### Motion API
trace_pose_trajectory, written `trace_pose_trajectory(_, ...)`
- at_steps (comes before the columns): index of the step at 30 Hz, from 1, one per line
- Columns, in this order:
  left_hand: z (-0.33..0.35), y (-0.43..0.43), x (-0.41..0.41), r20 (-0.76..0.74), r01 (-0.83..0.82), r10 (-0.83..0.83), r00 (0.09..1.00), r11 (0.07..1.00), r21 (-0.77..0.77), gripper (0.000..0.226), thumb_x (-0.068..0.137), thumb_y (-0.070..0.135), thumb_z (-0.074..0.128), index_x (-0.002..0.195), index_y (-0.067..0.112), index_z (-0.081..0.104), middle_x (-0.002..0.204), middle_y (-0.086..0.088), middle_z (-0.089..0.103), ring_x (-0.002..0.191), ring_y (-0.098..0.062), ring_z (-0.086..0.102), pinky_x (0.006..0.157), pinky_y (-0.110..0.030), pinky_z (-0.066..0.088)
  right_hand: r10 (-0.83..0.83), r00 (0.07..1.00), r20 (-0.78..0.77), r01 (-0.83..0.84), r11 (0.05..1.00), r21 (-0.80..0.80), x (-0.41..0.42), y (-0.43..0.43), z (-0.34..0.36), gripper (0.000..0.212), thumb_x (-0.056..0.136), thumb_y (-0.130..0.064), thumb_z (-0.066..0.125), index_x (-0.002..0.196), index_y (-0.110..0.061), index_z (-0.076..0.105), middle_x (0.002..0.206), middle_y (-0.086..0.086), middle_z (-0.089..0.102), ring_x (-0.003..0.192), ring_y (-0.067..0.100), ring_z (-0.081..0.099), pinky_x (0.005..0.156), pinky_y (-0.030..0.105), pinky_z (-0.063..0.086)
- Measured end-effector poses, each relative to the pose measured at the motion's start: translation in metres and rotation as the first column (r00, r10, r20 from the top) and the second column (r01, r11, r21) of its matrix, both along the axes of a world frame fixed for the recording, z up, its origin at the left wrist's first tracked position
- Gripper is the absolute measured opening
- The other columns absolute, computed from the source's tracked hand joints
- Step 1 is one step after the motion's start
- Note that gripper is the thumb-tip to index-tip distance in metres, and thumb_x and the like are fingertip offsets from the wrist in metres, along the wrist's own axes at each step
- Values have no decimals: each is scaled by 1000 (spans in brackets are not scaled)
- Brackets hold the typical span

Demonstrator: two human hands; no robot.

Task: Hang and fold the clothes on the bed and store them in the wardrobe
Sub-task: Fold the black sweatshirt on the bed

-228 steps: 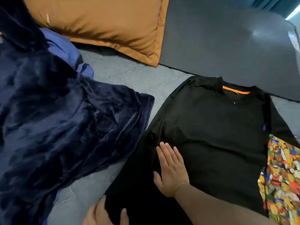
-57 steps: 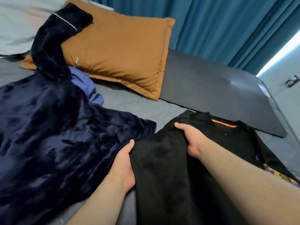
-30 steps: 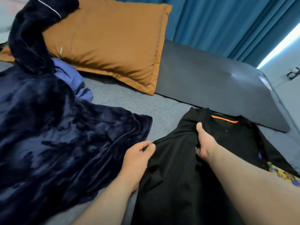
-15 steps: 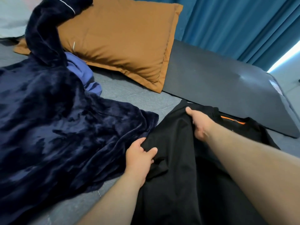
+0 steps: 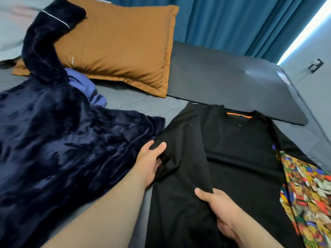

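Black cloth fills the near centre: a black sweatshirt is laid flat on the grey bed sheet, with its neckline and an orange inner strip turned toward the far side. Its left side is folded over onto the chest, so that a long fold edge runs from far to near. At the left edge of the garment a bunch of the black cloth is pinched by the left hand, the thumb on top and the fingers curled beneath. Nearer, the fold edge is held by the right hand; its thumb is laid on the cloth, while the other fingers are mostly hidden and how they lie cannot be told. To the left, touching the sweatshirt, a navy plush robe is heaped, one white-piped sleeve draped up over an orange-brown pillow at the far left. A blue garment is seen between robe and pillow. At the near right a bright patterned garment overlaps the sweatshirt's right sleeve. Beyond the sweatshirt a dark grey mat is spread, and teal curtains are hung behind it.
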State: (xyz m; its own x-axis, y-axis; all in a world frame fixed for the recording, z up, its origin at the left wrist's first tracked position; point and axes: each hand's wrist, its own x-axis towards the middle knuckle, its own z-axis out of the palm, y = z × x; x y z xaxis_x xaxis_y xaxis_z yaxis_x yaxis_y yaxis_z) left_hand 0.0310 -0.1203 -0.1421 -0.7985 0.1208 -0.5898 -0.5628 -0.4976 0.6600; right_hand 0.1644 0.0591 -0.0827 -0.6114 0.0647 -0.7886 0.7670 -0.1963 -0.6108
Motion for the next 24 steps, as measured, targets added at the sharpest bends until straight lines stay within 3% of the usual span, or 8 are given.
trace_pose_trajectory(2,0,1,6,-53,120,-132,990,973,-197,88,74,6,79,147,24,33,119,6,64,103,-17,67,85,-35,56,-171,985,15,172,981,-94,27,10,-2,27,85,-6,66,108,6,68,105,28,70,96,42,69,87,52,54)
trace_pose_trajectory(5,10,5,3,-97,192,-279,955,837,-512,97,76,1,75,152,26,21,135,-1,52,107,-16,59,96,-35,50,-227,974,15,226,958,-177,66,26,-6,32,80,-11,68,109,3,70,109,27,69,98,41,69,78,49,59)
trace_pose_trajectory(8,25,7,23,-125,91,-153,980,911,-402,99,78,10,76,153,30,14,132,4,49,105,-13,58,96,-34,47,-176,983,40,180,937,-301,106,30,-6,23,83,-11,67,103,-1,74,114,24,68,104,39,68,76,46,59)
trace_pose_trajectory(11,30,1,101,-69,-73,51,996,923,-377,70,80,18,73,140,19,37,119,0,63,93,-15,67,88,-35,54,-85,994,72,106,918,-381,144,18,-9,31,82,-2,65,113,1,70,118,24,67,110,41,65,84,48,56)
trace_pose_trajectory(13,33,-5,166,-27,7,-23,999,870,-494,41,80,25,73,116,21,53,106,-1,64,77,-10,68,74,-29,54,-122,990,71,139,938,-319,166,4,-16,38,79,5,65,117,6,66,112,23,69,104,38,68,90,48,53)
trace_pose_trajectory(16,38,-10,236,49,220,-259,965,692,-688,33,78,33,73,105,28,54,94,7,62,74,-1,62,72,-19,46,-164,986,0,160,962,-221,183,-17,-8,31,88,3,59,119,0,65,113,18,71,107,33,68,103,49,46)
trace_pose_trajectory(20,46,-12,272,109,468,-480,871,739,-485,4,89,18,66,90,15,67,83,0,73,80,-14,70,74,-25,55,-90,994,-60,76,975,-209,198,-24,1,34,89,6,58,121,-2,63,117,17,69,111,30,66,101,44,48)
trace_pose_trajectory(24,47,-16,276,195,452,-409,891,830,-327,17,93,1,55,94,13,66,93,-6,76,80,-19,71,63,-32,54,-226,973,53,232,939,-255,210,-27,-3,23,90,1,59,111,3,67,109,23,71,101,35,69,78,40,59)
